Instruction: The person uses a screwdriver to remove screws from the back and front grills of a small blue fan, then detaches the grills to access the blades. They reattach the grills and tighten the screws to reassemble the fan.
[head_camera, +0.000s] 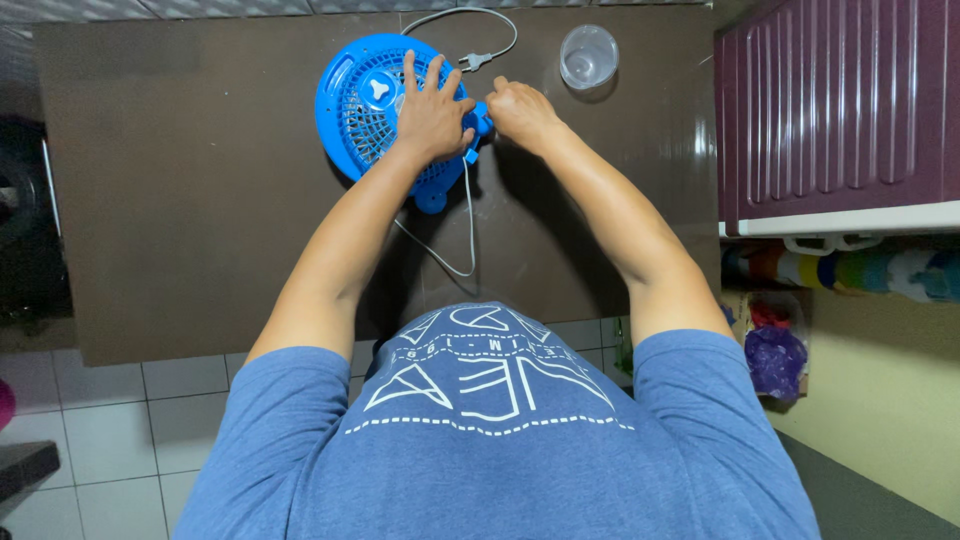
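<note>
Fingers of the left hand (432, 112) were spread wide and pressed flat on the grille of a blue table fan (372, 110), which lay face-up on the far part of a dark brown table (190, 210). That hand gripped nothing; its palm simply rested on the right half of the round grille. Just to its right, the right hand (518, 110) was curled, fingertips pinched at a small blue part on the fan's right edge, though whether it truly clasped that part could not be made out. The two hands were nearly touching.

A grey power cord (468, 215) ran from the fan's near side toward the person and looped back, while another stretch curved along the table's far edge and ended in a plug (476, 62) just beyond the hands. A clear plastic cup (588, 56) stood upright to the right of the plug, apart from both hands.

On the right, a maroon ribbed cabinet (835, 100) rose beside the table, with a row of coloured plastic items (850, 270) below it and a purple bag (776, 360) nearer still.

Both arms reached straight forward from the blue printed shirt (490, 420), elbows nearly extended, forearms converging on the fan. White floor tiles (110, 420) showed near left.
</note>
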